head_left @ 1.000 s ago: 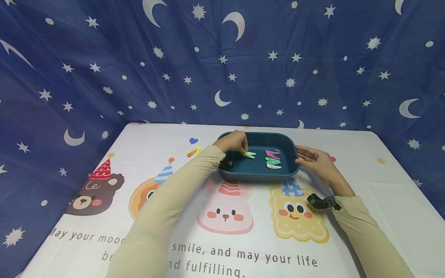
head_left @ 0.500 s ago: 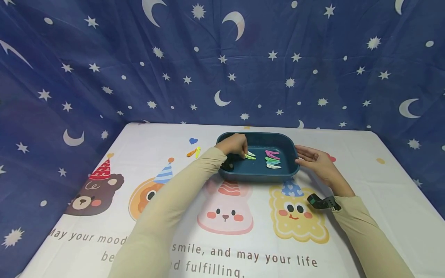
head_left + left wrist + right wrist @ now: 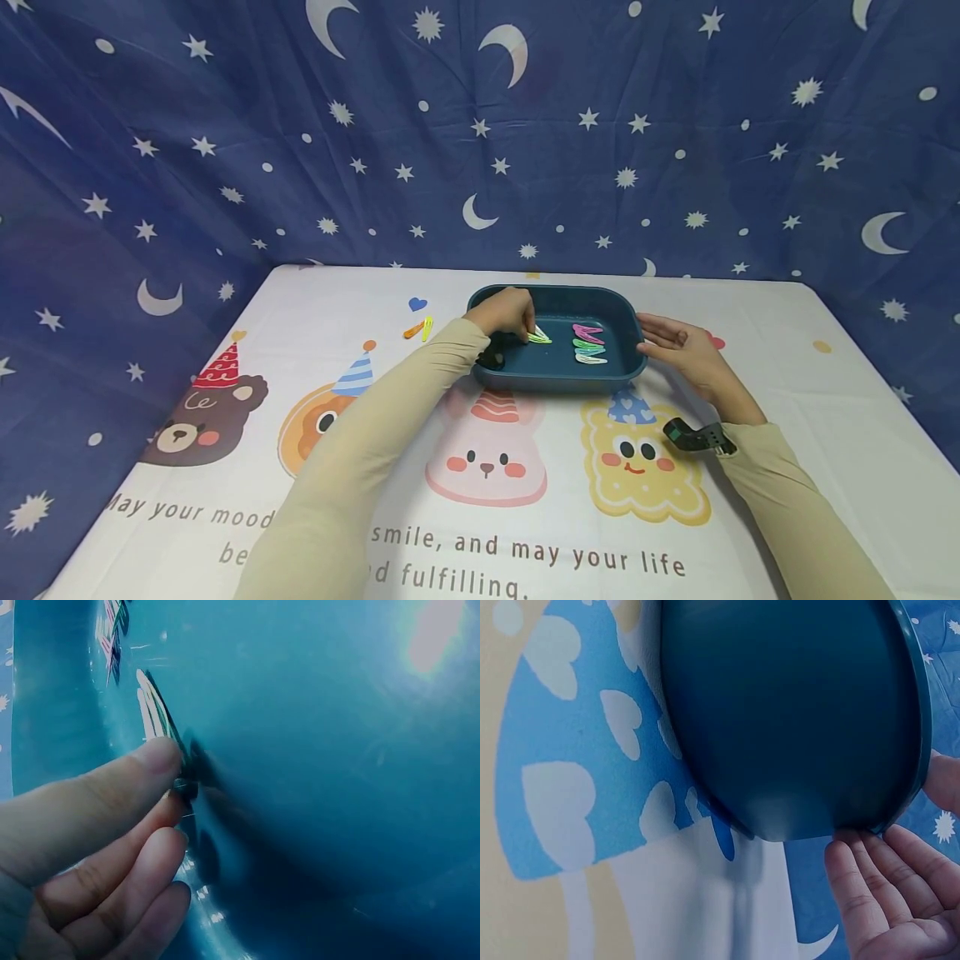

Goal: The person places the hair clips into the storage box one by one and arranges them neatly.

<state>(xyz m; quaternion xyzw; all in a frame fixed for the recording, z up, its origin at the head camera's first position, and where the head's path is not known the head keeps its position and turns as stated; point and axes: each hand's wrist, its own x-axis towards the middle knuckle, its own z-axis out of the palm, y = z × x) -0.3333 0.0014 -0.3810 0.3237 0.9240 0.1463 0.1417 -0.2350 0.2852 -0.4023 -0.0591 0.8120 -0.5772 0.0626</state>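
Note:
My left hand (image 3: pixel 504 312) reaches over the left side of a dark blue rectangular tray (image 3: pixel 558 384). Its thumb and forefinger pinch the near end of a yellow-green snap hair clip (image 3: pixel 539 339) low over the tray floor. In the left wrist view, a whitish clip (image 3: pixel 145 716) lies right alongside the held one; the fingertips cover their ends. Pink clips (image 3: pixel 588 334), green clips (image 3: pixel 587 344) and white clips (image 3: pixel 591 360) lie in a column in the tray's right half. My right hand (image 3: pixel 678 348) touches the tray's right outer wall with extended fingers, thumb apart from them.
On the white printed tablecloth (image 3: pixel 487 542), left of the tray, lie an orange hair clip (image 3: pixel 414 330) and a yellow hair clip (image 3: pixel 427 329). A blue star-patterned curtain (image 3: pixel 420 150) hangs behind and to the left of the table.
The yellow-green clip has turned slightly to lie closer beside the white one, as my left hand shifted a little. My right hand and the tray stay put.

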